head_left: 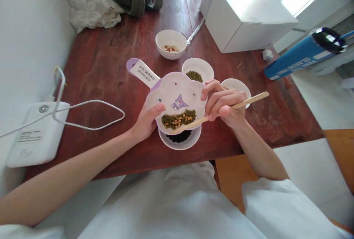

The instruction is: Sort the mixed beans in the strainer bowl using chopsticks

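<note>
Left hand (pixel 145 123) gripping plate (pixel 177 88), right (pixel 224 102) pinching chopsticks (pixel 250 100)

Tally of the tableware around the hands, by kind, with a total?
White round bowls: 4
Flower-shaped white plate with purple rim: 1
Pair of light wooden chopsticks: 1
Total: 6

single view from the person's head looks forward and down, close over the white shirt (pixel 166 206), onto the left hand (pixel 145 123) and right hand (pixel 224 102) above a wooden table (pixel 110 66).
</note>
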`<state>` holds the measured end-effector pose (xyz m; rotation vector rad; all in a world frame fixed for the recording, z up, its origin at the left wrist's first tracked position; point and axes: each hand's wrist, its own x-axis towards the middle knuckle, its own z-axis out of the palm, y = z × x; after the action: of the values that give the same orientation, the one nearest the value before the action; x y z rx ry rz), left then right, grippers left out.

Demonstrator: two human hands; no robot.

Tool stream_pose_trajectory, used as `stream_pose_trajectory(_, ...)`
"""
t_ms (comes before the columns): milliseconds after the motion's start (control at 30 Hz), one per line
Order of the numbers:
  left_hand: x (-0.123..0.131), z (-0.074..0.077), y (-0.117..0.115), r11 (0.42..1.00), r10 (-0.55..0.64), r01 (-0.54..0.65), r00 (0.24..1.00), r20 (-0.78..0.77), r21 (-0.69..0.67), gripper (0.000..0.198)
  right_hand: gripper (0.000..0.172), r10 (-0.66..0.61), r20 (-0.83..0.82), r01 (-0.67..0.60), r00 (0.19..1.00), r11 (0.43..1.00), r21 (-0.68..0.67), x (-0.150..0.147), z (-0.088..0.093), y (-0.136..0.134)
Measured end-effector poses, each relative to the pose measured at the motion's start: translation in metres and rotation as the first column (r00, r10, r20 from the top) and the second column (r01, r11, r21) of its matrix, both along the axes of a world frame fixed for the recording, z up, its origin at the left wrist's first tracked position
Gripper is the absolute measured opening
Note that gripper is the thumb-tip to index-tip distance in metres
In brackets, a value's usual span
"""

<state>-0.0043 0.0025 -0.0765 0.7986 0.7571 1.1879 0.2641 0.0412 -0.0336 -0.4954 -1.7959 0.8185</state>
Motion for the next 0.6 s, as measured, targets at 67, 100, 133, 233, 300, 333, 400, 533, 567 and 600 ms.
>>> stream_pose_trajectory(67, 0.0, 0.0006, -0.0001, 1.0, 0.0, 0.0, 1.0, -0.006, -0.006, 0.094, 0.06, 0.001, -0.001, -0.001, 1.0, 1.0, -0.003, -0.0008, 0.0009, 0.0)
stream_pose_trajectory(100, 0.0, 0.0009, -0.0001, 1.0, 0.004, -0.004, 1.0, -0.009, -0.007, 0.095, 0.06, 0.003, -0.003, -0.003, 1.0, 1.0, -0.003, -0.0014, 0.0015, 0.0001)
stream_pose_trajectory(133, 0.0001, 0.0012, -0.0001, 1.0, 0.007, -0.007, 1.0, -0.013, -0.006, 0.095, 0.06, 0.006, -0.005, -0.006, 1.0, 1.0, -0.004, -0.0019, 0.0022, 0.0001)
stream_pose_trajectory(233, 0.0005, 0.0015, 0.0001, 1.0, 0.014, -0.013, 1.0, -0.017, 0.003, 0.093, 0.06, 0.014, -0.009, -0.014, 1.0, 1.0, -0.01, -0.003, 0.0035, 0.0)
stream_pose_trajectory(300, 0.0006, 0.0016, 0.0001, 1.0, 0.005, -0.005, 1.0, -0.013, 0.001, 0.092, 0.06, 0.012, -0.01, -0.013, 1.0, 1.0, -0.017, -0.0032, 0.0035, -0.0002)
stream_pose_trajectory(333, 0.0007, 0.0017, 0.0001, 1.0, 0.002, -0.002, 1.0, -0.011, 0.0, 0.092, 0.06, 0.013, -0.01, -0.013, 1.0, 1.0, -0.021, -0.0032, 0.0032, -0.0003)
stream_pose_trajectory(400, 0.0008, 0.002, -0.0001, 1.0, -0.001, 0.0, 1.0, -0.012, -0.004, 0.092, 0.059, 0.02, -0.015, -0.021, 1.0, 0.999, -0.028, -0.0029, 0.0024, -0.0002)
stream_pose_trajectory(533, 0.0007, 0.0019, -0.0003, 1.0, 0.011, -0.011, 1.0, -0.014, 0.004, 0.09, 0.057, 0.04, -0.03, -0.041, 0.999, 0.999, -0.03, -0.0025, 0.0012, 0.0011)
stream_pose_trajectory(567, 0.0004, 0.0015, -0.0002, 1.0, 0.013, -0.013, 1.0, -0.012, 0.007, 0.091, 0.056, 0.043, -0.035, -0.044, 0.998, 0.999, -0.026, -0.0027, 0.0011, 0.0015)
stream_pose_trajectory(600, 0.0, 0.0009, -0.0001, 1.0, 0.013, -0.013, 1.0, -0.01, 0.008, 0.092, 0.056, 0.045, -0.038, -0.046, 0.998, 0.999, -0.024, -0.0028, 0.0011, 0.0018)
